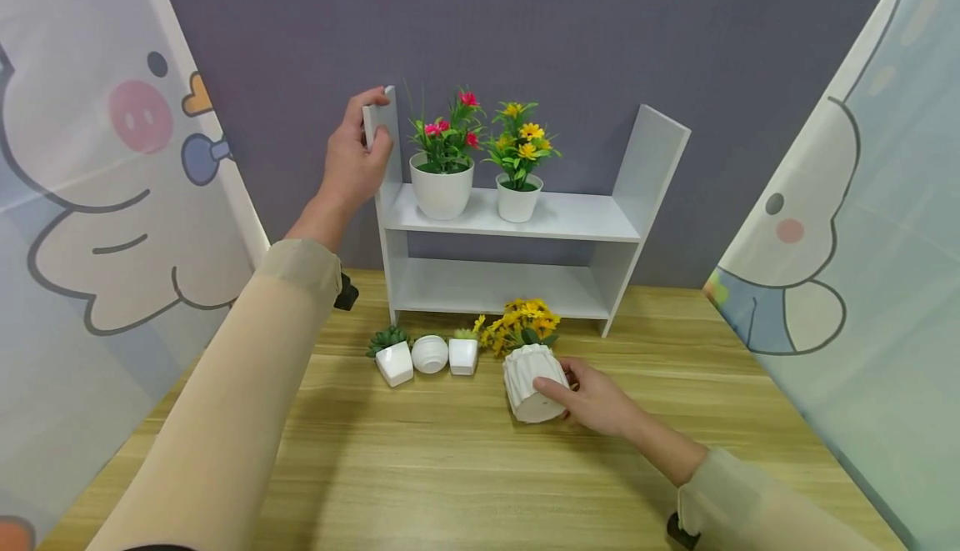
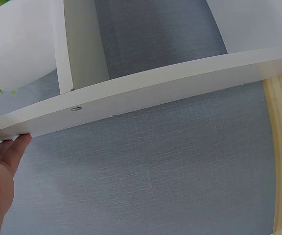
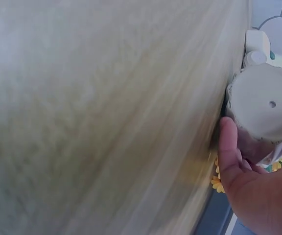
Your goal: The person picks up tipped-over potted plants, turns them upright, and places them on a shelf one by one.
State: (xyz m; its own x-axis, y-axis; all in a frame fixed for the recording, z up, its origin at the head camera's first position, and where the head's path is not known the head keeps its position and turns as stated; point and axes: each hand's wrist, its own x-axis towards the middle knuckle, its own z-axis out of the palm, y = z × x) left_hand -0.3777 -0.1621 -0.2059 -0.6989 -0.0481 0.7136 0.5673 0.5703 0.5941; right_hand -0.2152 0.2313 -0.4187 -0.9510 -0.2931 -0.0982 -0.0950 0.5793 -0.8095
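My left hand (image 1: pixel 356 153) grips the upper end of the left side panel of a white two-tier shelf (image 1: pixel 510 280). In the left wrist view its fingertips (image 2: pixel 19 147) press against the panel's outer face. With thumb and fingers round its side, my right hand (image 1: pixel 600 397) holds a white ribbed flowerpot (image 1: pixel 534 383) of yellow flowers (image 1: pixel 525 322). That pot is tipped over, flowers toward the shelf; its base (image 3: pixel 266 103) with a small hole faces the right wrist camera. Whether it touches the table cannot be told.
On the upper shelf stand a white pot of pink flowers (image 1: pixel 442 188) and one of yellow flowers (image 1: pixel 517 201). Several small white pots, a square one (image 1: pixel 394 364), a round one (image 1: pixel 430 354) and another square one (image 1: pixel 462 357), lie tipped on the wooden table (image 1: pixel 420 468). A grey wall (image 1: pixel 525 26) stands behind.
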